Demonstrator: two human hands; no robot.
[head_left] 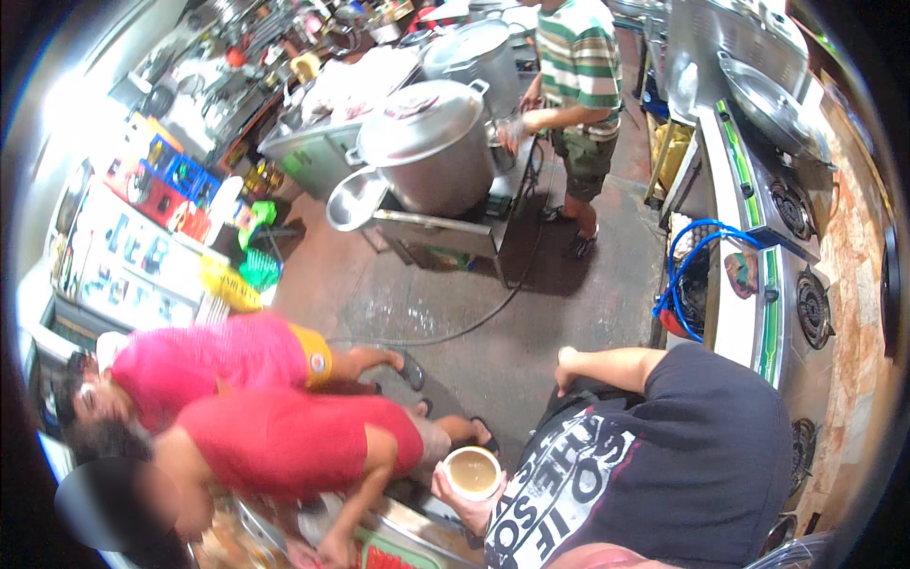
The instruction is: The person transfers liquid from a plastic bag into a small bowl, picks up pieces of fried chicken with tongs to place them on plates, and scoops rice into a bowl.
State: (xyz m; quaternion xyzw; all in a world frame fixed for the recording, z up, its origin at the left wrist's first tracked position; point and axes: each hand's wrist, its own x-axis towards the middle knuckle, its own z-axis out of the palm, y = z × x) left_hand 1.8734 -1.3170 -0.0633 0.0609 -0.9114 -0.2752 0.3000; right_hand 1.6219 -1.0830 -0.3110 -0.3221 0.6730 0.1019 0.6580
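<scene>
Grey-brown floor [455, 303] opens out in front of you, with a big lidded metal pot [441, 175] standing on a metal stand [441, 226] and a person in a striped shirt [590, 62] close beside it. Along the right, gas burners [794, 211] line a counter, and a looped blue hose [675, 275] hangs near them. Your left hand [472, 512] grasps a white-rimmed bowl [474, 474] of light brown liquid, fingers wrapped around its side; the bowl sits just beyond your dark printed shirt [664, 455]. Your right hand [565, 381] is near the shirt's lower edge, away from the bowl, and I cannot tell whether it grips anything. To your left, a person in a red top [294, 436] leans over a tray [417, 548] with red pieces [387, 559] in it.
</scene>
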